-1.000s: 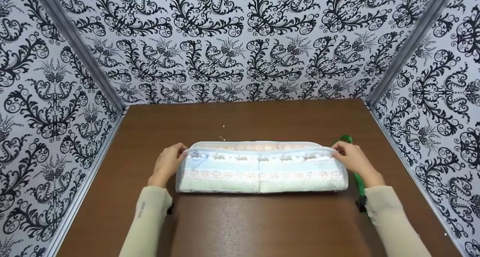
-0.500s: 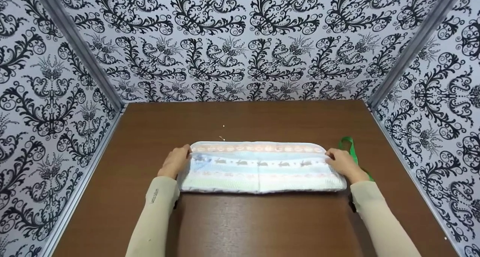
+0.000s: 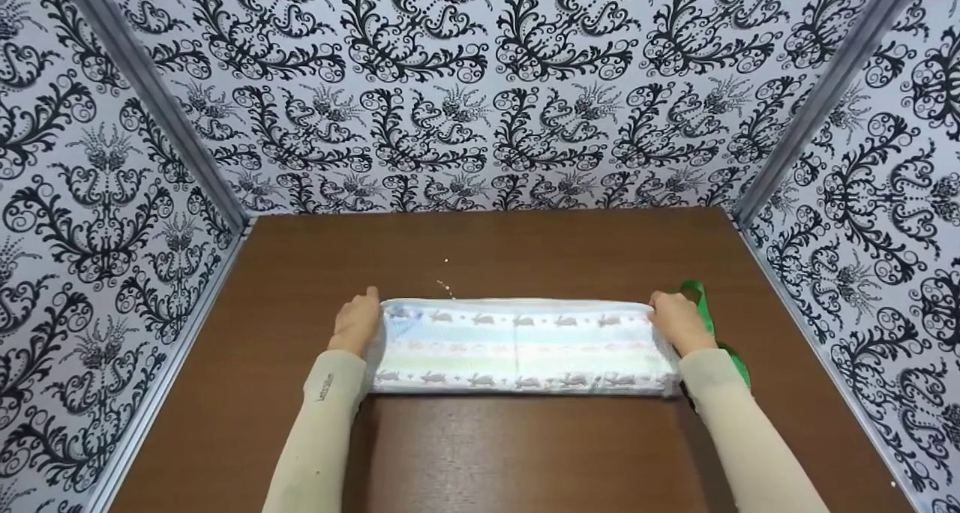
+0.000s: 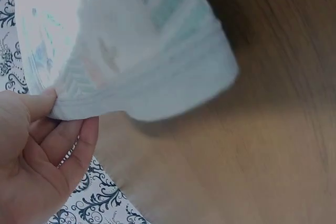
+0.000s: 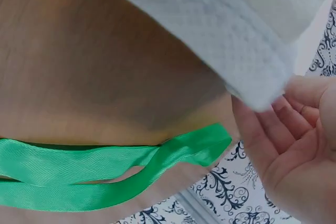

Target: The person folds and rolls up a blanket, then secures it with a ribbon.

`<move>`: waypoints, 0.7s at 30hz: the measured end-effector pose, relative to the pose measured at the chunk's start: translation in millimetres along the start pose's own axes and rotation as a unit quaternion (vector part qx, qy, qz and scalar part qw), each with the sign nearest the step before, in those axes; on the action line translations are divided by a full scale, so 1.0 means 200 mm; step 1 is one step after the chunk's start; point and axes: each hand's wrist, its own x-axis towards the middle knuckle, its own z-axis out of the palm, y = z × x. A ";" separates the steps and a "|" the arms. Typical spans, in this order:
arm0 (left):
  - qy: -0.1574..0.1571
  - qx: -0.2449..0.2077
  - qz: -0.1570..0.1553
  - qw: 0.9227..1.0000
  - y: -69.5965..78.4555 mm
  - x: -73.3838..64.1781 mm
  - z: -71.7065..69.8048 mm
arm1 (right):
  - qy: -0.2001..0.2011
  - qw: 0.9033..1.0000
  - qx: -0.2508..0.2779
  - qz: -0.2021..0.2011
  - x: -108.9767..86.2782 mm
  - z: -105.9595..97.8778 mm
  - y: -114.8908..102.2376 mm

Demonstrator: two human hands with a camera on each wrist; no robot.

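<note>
A folded pale cloth [image 3: 517, 346] with pastel stripes and rows of grey rabbits spans the space between my two hands. My left hand [image 3: 355, 324] is at its far left corner; in the left wrist view its thumb and fingers pinch the white bound edge of the cloth [image 4: 173, 85]. At the far right corner, my right hand [image 3: 679, 324] holds the cloth [image 5: 231, 40] between thumb and fingers, the thumb partly hidden in the right wrist view. Both wrist views show the held ends raised off the table.
A green ribbon [image 5: 100, 179] lies looped on the table beside the right hand. Brown wooden table [image 3: 480, 453] surrounds the cloth. Patterned walls [image 3: 480, 123] with grey corner strips stand at the back and sides. Small white specks [image 3: 447, 260] lie beyond the cloth.
The cloth's upper layer, first lifted toward me, has gone away over the peach-striped strip, which is now covered. A rabbit row now shows along the near edge. Both hands have come slightly inward.
</note>
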 end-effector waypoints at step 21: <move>-0.033 0.115 -0.057 0.991 0.16 -0.10 0.05 | -0.042 0.996 -0.053 0.055 -0.03 0.03 -0.12</move>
